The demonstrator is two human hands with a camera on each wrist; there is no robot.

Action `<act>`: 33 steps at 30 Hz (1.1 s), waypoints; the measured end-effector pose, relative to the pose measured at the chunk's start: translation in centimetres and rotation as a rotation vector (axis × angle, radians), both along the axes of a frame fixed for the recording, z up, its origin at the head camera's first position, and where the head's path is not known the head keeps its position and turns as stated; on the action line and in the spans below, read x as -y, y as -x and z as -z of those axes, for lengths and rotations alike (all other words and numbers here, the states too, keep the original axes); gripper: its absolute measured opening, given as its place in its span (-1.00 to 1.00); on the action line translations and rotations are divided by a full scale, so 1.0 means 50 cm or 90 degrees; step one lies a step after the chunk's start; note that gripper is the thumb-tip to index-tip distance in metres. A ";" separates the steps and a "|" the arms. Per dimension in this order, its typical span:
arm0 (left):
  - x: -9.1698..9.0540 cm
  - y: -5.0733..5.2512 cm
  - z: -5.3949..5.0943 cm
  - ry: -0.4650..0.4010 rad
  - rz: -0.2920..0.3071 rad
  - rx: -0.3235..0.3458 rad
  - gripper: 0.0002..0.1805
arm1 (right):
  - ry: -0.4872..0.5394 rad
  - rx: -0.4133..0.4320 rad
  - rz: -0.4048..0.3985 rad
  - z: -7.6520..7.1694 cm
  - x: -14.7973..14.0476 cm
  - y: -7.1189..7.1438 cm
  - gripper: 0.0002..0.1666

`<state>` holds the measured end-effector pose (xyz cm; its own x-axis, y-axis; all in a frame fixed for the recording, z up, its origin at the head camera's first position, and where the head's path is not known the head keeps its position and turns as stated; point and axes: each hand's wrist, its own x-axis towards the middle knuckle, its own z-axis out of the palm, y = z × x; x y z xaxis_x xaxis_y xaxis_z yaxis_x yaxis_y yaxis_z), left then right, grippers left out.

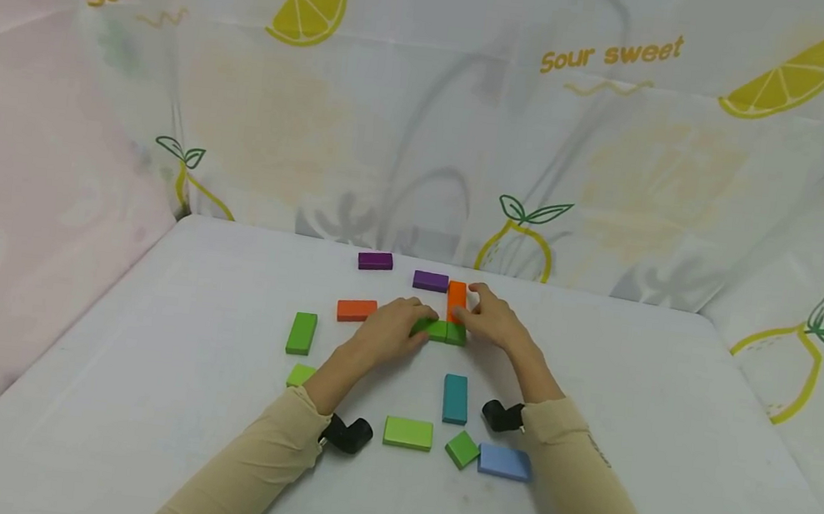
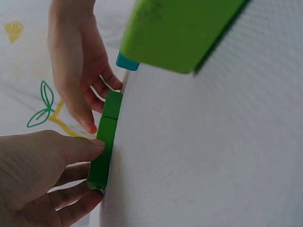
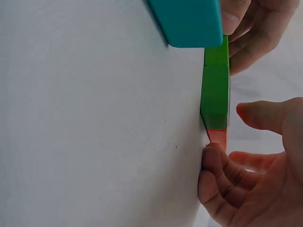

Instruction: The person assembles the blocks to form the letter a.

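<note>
My left hand [image 1: 387, 330] pinches a long green block [image 1: 438, 332], with the thumb on its near side in the left wrist view. A small green block [image 1: 456, 334] sits end to end with it on the right. Behind the small one stands an orange block [image 1: 458, 293], lying lengthwise away from me. Around that orange block hovers my right hand [image 1: 499, 323]. Its thumb is raised apart from the blocks in the right wrist view, and its loosely bent fingers [image 3: 222, 182] rest low beside the orange block's right side.
Two purple blocks [image 1: 375, 261] lie at the back. A red-orange block [image 1: 357, 311] and a green block [image 1: 302, 333] are on the left. Closer to me lie a teal block [image 1: 455, 399], a lime block [image 1: 408, 433], a green square block [image 1: 463, 449] and a blue block [image 1: 504, 462].
</note>
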<state>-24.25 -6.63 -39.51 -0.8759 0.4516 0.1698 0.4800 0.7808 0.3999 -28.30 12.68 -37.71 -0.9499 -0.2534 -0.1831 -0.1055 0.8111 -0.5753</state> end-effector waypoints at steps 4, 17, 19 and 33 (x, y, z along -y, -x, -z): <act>0.000 0.004 0.002 -0.002 -0.008 0.015 -0.66 | -0.002 0.000 -0.009 -0.003 -0.004 -0.004 -0.26; 0.001 0.005 0.001 0.010 -0.014 0.019 -0.66 | -0.015 -0.010 -0.042 -0.008 -0.019 -0.021 -0.44; 0.001 0.006 0.001 0.009 -0.012 0.014 -0.67 | -0.014 -0.009 -0.038 -0.008 -0.022 -0.025 -0.44; -0.002 0.003 0.005 0.013 -0.007 0.020 -0.67 | 0.013 -0.004 -0.086 -0.006 -0.045 -0.050 -0.47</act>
<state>-24.42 -6.54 -39.75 -0.8856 0.4448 0.1336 0.4589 0.7941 0.3986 -25.81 14.92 -37.41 -0.9082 -0.3826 -0.1700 -0.2169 0.7773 -0.5906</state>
